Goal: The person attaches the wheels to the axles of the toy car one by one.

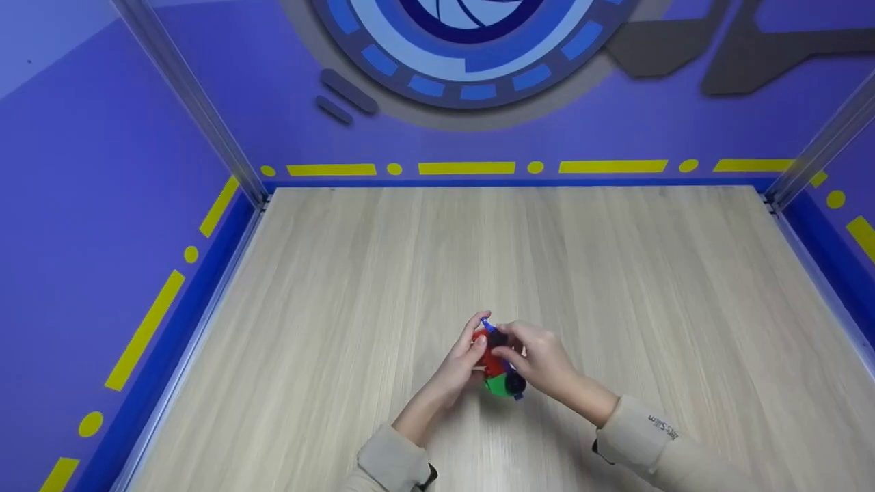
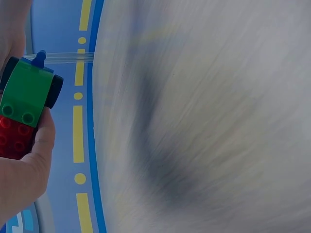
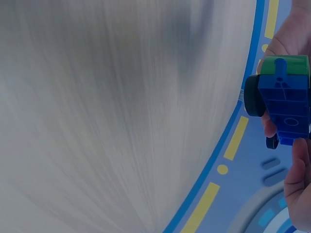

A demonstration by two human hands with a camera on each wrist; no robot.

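A small toy car built of plastic bricks (image 1: 493, 364) is held between both hands, above the wooden table. Its studded red brick (image 2: 12, 137) adjoins a curved green brick (image 2: 28, 90), and black wheels (image 2: 55, 91) flank the green end. Underneath is a blue chassis (image 3: 287, 108) with a small tow hook (image 3: 280, 69). My left hand (image 1: 459, 362) grips the car's left side, thumb on the red part. From the other side my right hand (image 1: 545, 359) pinches the far end near a black wheel (image 1: 497, 337). Fingers partly hide the car's middle.
The pale wooden table (image 1: 328, 287) surrounds the hands. Blue-purple panels with yellow dashes stand at the back (image 1: 437, 147) and left (image 1: 89, 239), with another at the right. Metal posts (image 1: 198, 113) mark the corners.
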